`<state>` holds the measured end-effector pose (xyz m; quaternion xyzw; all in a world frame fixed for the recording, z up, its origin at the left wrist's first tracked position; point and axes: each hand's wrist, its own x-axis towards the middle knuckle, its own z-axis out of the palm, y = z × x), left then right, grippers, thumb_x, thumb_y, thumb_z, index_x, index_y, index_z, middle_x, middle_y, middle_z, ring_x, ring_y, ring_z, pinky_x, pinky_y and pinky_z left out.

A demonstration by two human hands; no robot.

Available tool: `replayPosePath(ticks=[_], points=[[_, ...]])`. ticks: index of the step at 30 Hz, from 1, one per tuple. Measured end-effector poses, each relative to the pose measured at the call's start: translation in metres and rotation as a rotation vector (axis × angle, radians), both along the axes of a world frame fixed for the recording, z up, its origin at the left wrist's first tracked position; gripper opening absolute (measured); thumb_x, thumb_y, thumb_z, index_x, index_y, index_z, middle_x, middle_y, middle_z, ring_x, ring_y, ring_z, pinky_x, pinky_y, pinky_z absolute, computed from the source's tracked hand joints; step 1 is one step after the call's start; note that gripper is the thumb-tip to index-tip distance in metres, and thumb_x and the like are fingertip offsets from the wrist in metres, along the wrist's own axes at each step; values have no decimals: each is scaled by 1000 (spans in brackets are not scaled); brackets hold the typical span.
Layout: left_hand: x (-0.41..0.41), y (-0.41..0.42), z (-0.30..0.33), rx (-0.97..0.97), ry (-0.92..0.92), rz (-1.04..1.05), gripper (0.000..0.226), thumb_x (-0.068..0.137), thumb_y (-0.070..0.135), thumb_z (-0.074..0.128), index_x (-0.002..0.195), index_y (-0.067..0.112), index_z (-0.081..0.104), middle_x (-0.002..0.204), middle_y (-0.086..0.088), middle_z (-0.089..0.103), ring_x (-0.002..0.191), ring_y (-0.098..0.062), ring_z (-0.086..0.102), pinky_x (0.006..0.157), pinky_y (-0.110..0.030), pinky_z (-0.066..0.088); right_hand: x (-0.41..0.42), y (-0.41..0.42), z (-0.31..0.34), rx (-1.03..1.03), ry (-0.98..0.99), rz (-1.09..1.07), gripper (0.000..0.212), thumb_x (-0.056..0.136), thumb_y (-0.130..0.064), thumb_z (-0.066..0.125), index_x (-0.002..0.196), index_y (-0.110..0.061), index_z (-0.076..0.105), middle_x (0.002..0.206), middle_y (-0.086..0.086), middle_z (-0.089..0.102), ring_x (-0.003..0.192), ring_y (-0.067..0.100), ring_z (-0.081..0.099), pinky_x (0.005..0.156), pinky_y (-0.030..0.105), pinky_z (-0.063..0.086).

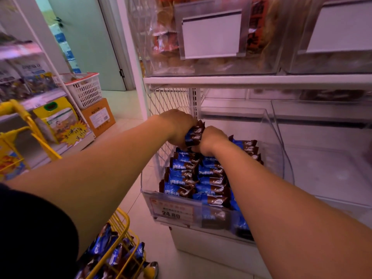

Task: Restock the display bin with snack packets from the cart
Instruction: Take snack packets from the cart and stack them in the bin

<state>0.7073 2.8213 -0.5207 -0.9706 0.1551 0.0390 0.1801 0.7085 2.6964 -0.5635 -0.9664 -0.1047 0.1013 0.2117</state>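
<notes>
Gripping small stack of snack packets (194, 135) between us: our left hand (177, 127) and right hand (211, 140) close together, both curled round it, above rear of clear display bin (269, 125); bin holds rows of blue-brown packets (193, 178); yellow cart (120, 234) at lower left holds more packets (106, 244); price tag (173, 210) on bin front.

Pale tiled floor (138, 200). Pale green door (88, 43) with dark handle, white frame. White shelving (261, 80) carrying clear bins above. Left shelf rack: white mesh basket (85, 89) with red rim atop cardboard box (98, 116). Pinkish lighting.
</notes>
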Motion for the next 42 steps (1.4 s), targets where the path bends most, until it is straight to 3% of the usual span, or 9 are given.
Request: replayPosePath(ticks=[5, 9, 13, 15, 26, 29, 33, 36, 42], points=[[1, -5, 2, 44, 53, 14, 59, 78, 61, 71, 124, 27, 52, 120, 3, 60, 105, -22, 57, 101, -37, 41, -1, -3, 12, -119, 84, 111, 47, 100, -9, 50, 145, -1, 40, 138, 18, 47, 131, 35, 45, 115, 44, 35], [0, -8, 3, 97, 67, 27, 66, 80, 57, 71, 134, 27, 47, 126, 2, 60, 111, -23, 56, 99, -34, 37, -5, -8, 16, -137, 43, 146, 31, 96, 1, 53, 127, 2, 57, 89, 9, 51, 99, 26, 55, 87, 28, 45], [-4, -8, 4, 198, 71, 31, 80, 83, 57, 68, 148, 26, 33, 141, -4, 50, 130, -28, 44, 110, -42, 36, -9, -3, 6, -131, 60, 189, 34, 98, -2, 51, 132, -1, 56, 124, 16, 59, 111, 29, 58, 92, 32, 47], [-5, -8, 5, 195, 77, 51, 80, 84, 54, 69, 148, 26, 32, 138, -6, 52, 126, -29, 47, 106, -43, 41, -6, -5, 3, -136, 29, 175, 32, 97, -4, 54, 128, -1, 58, 113, 14, 60, 100, 28, 59, 86, 33, 49], [-104, 20, 39, -128, -227, -78, 42, 93, 36, 61, 131, 20, 56, 129, -4, 60, 120, -26, 54, 95, -43, 49, -47, -21, 45, -158, -176, 38, 26, 90, -15, 67, 114, -7, 62, 97, 11, 60, 83, 27, 55, 71, 34, 44], [-174, 44, 45, -215, -313, -218, 26, 94, 36, 50, 108, 22, 67, 103, 1, 68, 100, -25, 61, 79, -41, 54, -97, -13, 64, -268, -396, 100, 23, 89, -19, 67, 109, -7, 65, 98, 15, 63, 90, 35, 63, 69, 34, 42], [-251, 123, 39, -341, -272, 124, 18, 88, 33, 62, 89, 18, 72, 81, 1, 72, 78, -25, 67, 70, -33, 52, -172, 32, 85, -98, -681, 401, 25, 85, -41, 69, 88, -16, 70, 88, 15, 68, 87, 37, 67, 71, 35, 45], [-282, 178, 19, -251, 18, 498, 33, 86, 36, 73, 109, 13, 70, 104, -8, 72, 98, -29, 66, 80, -32, 50, -219, 84, 74, 22, -457, 844, 22, 82, -42, 75, 92, -23, 72, 80, -3, 62, 91, 27, 65, 74, 28, 42], [-293, 221, -35, -108, 439, 853, 103, 68, 76, 69, 153, 37, 26, 161, 4, 28, 142, -28, 36, 110, -46, 37, -237, 171, 10, -429, -16, 1135, 107, 69, -58, 84, 154, -23, 29, 154, 3, 44, 136, 27, 47, 107, 40, 44]])
